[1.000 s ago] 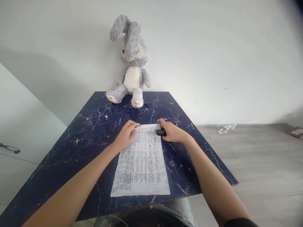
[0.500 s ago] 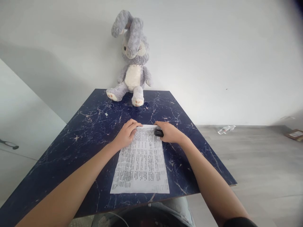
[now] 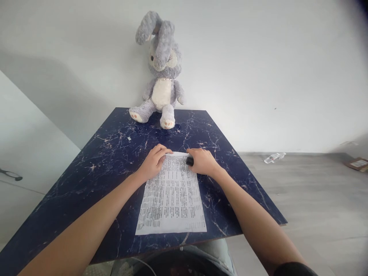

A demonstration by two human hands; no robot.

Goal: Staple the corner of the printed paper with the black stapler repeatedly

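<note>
A printed sheet of paper (image 3: pixel 172 195) lies on the dark blue marbled table (image 3: pixel 115 161), its long side running away from me. My left hand (image 3: pixel 153 163) rests on the sheet's far left corner, fingers loosely curled and pressing down. My right hand (image 3: pixel 202 161) is closed around a small black object (image 3: pixel 189 161), held on the sheet's far right corner. Only one end of the black object shows past the fingers.
A grey plush rabbit (image 3: pixel 161 73) sits at the table's far edge against the white wall. On the grey floor to the right lie a plastic bottle (image 3: pixel 274 157) and a cardboard box (image 3: pixel 358 163). Glasses (image 3: pixel 10 175) rest on a white surface at the left.
My right hand has slid the black object leftward, from the paper's right edge onto the top corner. The left hand has stayed on the paper.
</note>
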